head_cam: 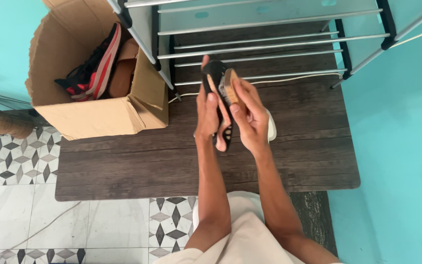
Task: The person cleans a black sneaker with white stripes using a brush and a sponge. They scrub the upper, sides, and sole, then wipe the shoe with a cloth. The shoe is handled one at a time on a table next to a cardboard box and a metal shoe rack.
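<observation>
Your left hand [207, 115] clamps a black shoe [219, 105] upright above the dark wood mat [137, 156]; right hand [250, 115] fingers close on a wooden brush [231, 85] against it. Loose one-handed grip risks the shoe twisting free under brush pressure.

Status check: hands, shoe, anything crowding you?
Left hand holds black shoe upright. Right hand presses wooden brush to it. Box with red-black shoe sits left, rack behind; both apart.

Single head-worn view, looking steeply down from above wearer's forearms. Close range on hands; dark wood mat [123, 166] fills centre, metal rack [269, 34] far, cardboard box [98, 117] far left.
</observation>
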